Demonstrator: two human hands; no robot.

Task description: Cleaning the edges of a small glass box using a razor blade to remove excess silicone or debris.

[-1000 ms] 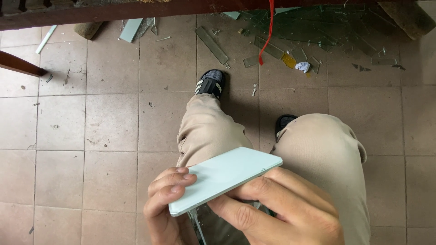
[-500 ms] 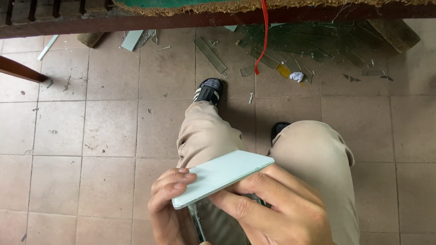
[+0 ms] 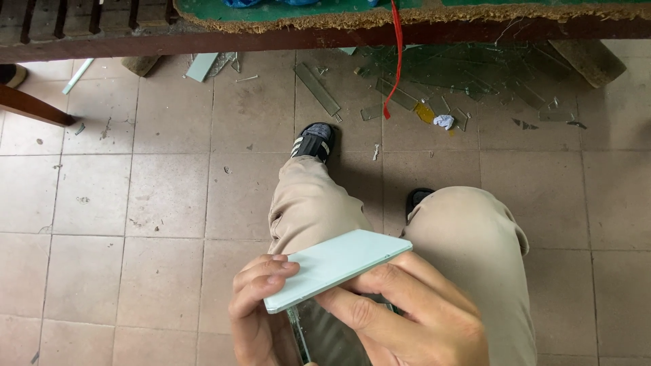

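A pale green rectangular glass pane (image 3: 336, 268) is held flat and tilted in front of my knees. My left hand (image 3: 256, 308) grips its near left corner, fingers curled over the top face. My right hand (image 3: 413, 318) holds its near right edge, with fingers under and alongside it. A second clear glass piece (image 3: 325, 339) stands on edge just beneath the pane, between my hands. My legs in beige trousers (image 3: 468, 244) and black sandals (image 3: 313, 141) are below.
Tiled floor (image 3: 149, 196). Broken glass strips and shards (image 3: 434, 88) lie under a dark wooden table edge (image 3: 339, 34) at the top. A red cord (image 3: 395, 61) hangs down from it. A wooden leg (image 3: 34, 108) juts in at the left.
The view has shifted slightly, showing more of the table edge at the top. The pane stays in both hands at nearly the same tilt.
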